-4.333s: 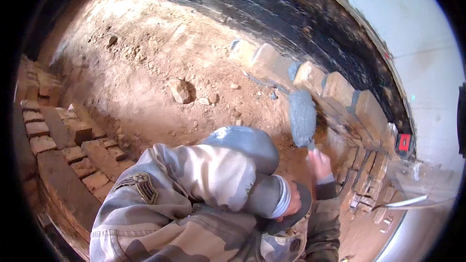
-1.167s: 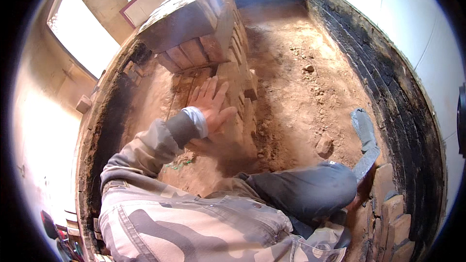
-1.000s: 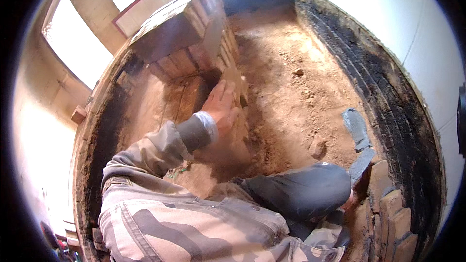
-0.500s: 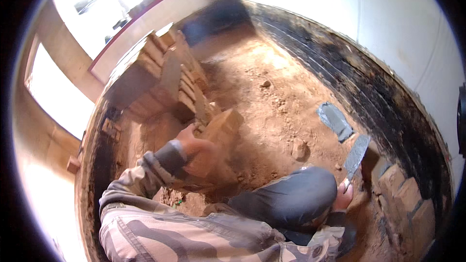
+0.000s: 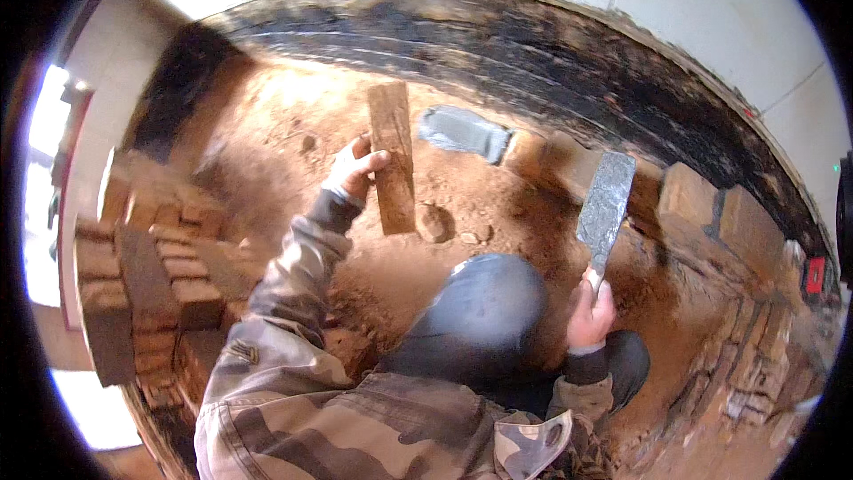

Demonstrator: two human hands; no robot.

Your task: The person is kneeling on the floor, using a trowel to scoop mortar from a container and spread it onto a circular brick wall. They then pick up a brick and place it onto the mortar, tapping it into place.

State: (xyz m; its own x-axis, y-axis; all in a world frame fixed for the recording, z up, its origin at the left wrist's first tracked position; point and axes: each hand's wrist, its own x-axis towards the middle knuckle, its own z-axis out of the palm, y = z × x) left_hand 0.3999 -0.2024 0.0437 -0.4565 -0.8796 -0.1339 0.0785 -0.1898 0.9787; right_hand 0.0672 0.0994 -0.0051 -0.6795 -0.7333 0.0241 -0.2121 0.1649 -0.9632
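Observation:
My left hand (image 5: 355, 169) grips a long brown brick (image 5: 391, 187), its fingers and thumb on the left side, holding it over the dirt. My right hand (image 5: 588, 313) is closed on the handle of a trowel (image 5: 605, 200), whose long blade is raised and coated in grey mortar. A grey slab of wet mortar (image 5: 460, 132) lies beyond the held brick, at the end of a curved row of bricks (image 5: 689, 200) along a blackened wall (image 5: 462, 27). My bent knee (image 5: 475, 302), in dark trousers, is between my forearms.
Stacked bricks (image 5: 160, 267) rise on the left, and more bricks (image 5: 755, 356) lie low on the right. A stone (image 5: 433, 224) sits on the dirt. A red and black object (image 5: 814, 276) is at the far right, below a pale wall (image 5: 711, 0).
My left hand has taken a brick from the left stack and carried it forward. My right hand has come up with the trowel. The view has turned toward the blackened wall.

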